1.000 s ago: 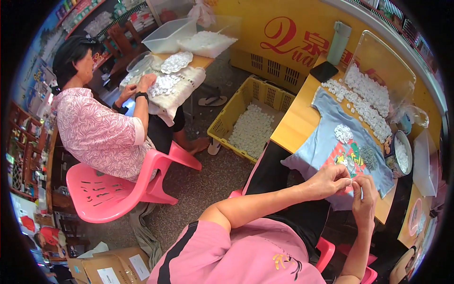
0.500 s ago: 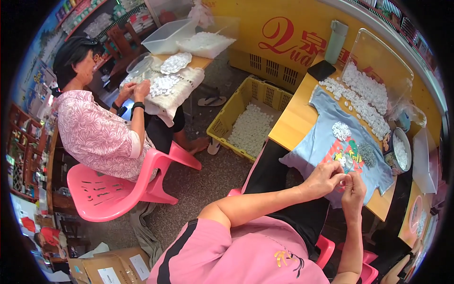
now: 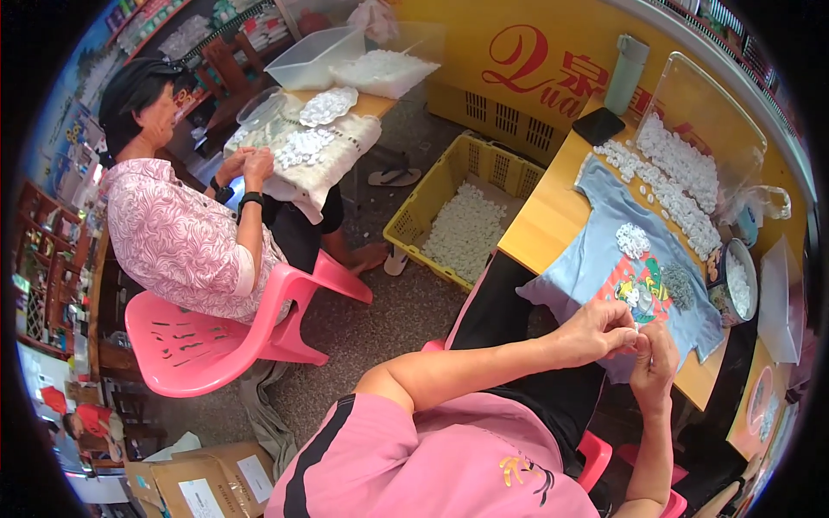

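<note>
White small piece (image 3: 637, 331) pinched between both hands' fingers (image 3: 623, 331) — above blue shirt (image 3: 596, 250).

Soft matt cloth shirt (image 3: 604, 250) lies on the smooth wooden table (image 3: 540, 226); beside the table, a glossy yellow plastic crate (image 3: 423, 220).

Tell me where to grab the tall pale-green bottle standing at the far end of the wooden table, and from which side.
Grip the pale-green bottle around its straight middle body, probably coming from the table side, over the black phone. It stands upright with its back close to the yellow wall, and the clear plastic bin sits to its right, so a sideways wrap from the open front looks easiest.
</note>
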